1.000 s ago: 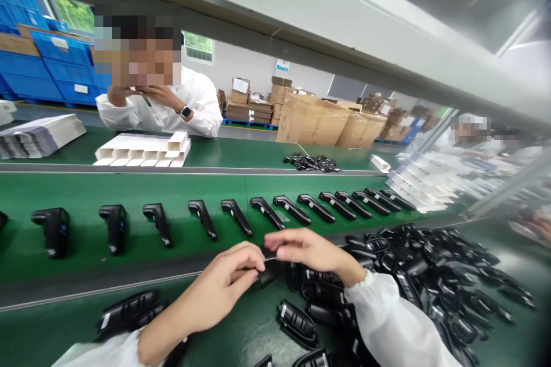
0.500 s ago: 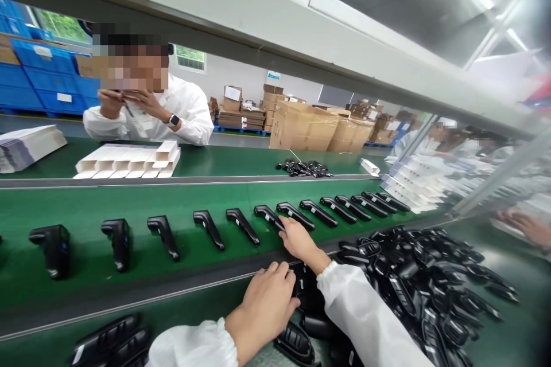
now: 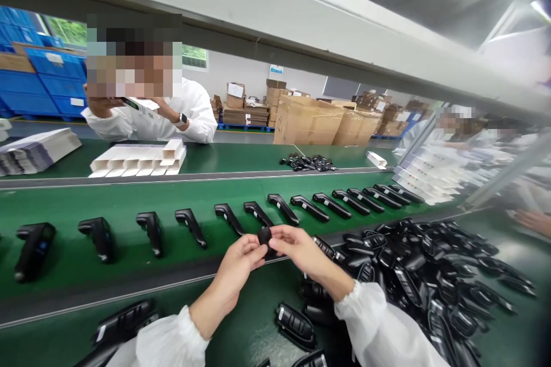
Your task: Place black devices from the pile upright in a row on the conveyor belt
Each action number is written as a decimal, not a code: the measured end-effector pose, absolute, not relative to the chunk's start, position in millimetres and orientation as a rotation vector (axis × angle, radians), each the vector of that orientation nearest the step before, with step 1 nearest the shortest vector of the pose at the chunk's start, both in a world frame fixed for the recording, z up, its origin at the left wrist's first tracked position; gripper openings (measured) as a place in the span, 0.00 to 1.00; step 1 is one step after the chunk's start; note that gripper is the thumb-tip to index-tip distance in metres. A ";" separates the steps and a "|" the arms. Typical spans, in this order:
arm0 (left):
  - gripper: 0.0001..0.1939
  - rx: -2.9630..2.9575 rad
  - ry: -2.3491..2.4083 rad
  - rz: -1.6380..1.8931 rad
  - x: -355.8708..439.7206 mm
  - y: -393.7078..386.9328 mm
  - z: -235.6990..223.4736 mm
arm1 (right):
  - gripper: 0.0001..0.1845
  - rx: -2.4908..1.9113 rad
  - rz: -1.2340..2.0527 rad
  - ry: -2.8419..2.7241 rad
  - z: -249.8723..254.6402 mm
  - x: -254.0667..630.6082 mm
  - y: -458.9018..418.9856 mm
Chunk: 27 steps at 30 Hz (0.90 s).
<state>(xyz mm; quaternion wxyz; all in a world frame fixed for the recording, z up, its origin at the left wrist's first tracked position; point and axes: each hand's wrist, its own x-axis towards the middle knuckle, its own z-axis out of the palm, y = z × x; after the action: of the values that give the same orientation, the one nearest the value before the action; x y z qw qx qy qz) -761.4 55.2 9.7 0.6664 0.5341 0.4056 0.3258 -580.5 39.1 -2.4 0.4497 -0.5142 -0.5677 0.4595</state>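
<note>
Between my fingertips is a small black plastic part [image 3: 264, 235], mostly covered, so its full shape cannot be made out. My left hand [image 3: 235, 264] grips it from the left, and my right hand [image 3: 299, 248] pinches it from the right. Both hands are at the near edge of the green belt [image 3: 241, 189]. Just beyond them, a row of black angled handheld devices lies on it, one device [image 3: 284, 209] close behind my right hand. A ribbed black plastic shell [image 3: 296, 324] rests on the near surface below my hands.
A large heap of black shells [image 3: 413, 269] covers the near right. More shells [image 3: 124, 321] lie front left. Across the belt are white boxes [image 3: 133, 160], a small black pile [image 3: 307, 161] and a co-worker in white [image 3: 193, 109]. A beam [image 3: 258, 23] crosses overhead.
My right hand has drawn back from a device on the belt. My left hand has risen from the shells, and both now meet at a black part. The row of devices has shifted.
</note>
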 end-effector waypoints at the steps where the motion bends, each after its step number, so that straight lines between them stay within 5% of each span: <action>1: 0.14 1.247 0.921 0.728 -760.5 53.9 9.2 | 0.19 -1.237 1.182 -1.338 -2.6 -584.8 36.4; 7: 0.24 2.138 0.911 0.368 -761.4 21.3 12.7 | 0.12 -1.535 0.701 -1.515 -15.6 -565.4 63.7; 12: 0.06 2.621 0.707 -0.045 -758.6 -8.2 10.3 | 0.20 -1.864 0.205 -1.937 -35.6 -558.9 90.8; 21: 0.13 2.562 0.942 0.207 -790.0 26.9 13.7 | 0.18 -2.028 -0.018 -1.980 -31.9 -556.8 100.1; 24: 0.15 2.462 0.988 0.404 -805.8 39.5 16.6 | 0.21 -1.760 0.176 -1.869 -11.1 -558.5 77.5; 27: 0.18 2.445 0.944 0.638 -811.9 46.3 12.7 | 0.24 -1.416 0.941 -1.661 6.4 -573.3 50.4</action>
<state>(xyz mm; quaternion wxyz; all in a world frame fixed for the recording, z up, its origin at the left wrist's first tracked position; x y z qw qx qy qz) -811.9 46.3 12.7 0.2203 0.8842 0.3413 0.2308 -573.3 50.4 6.4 0.3730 -0.5526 -0.6485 0.3674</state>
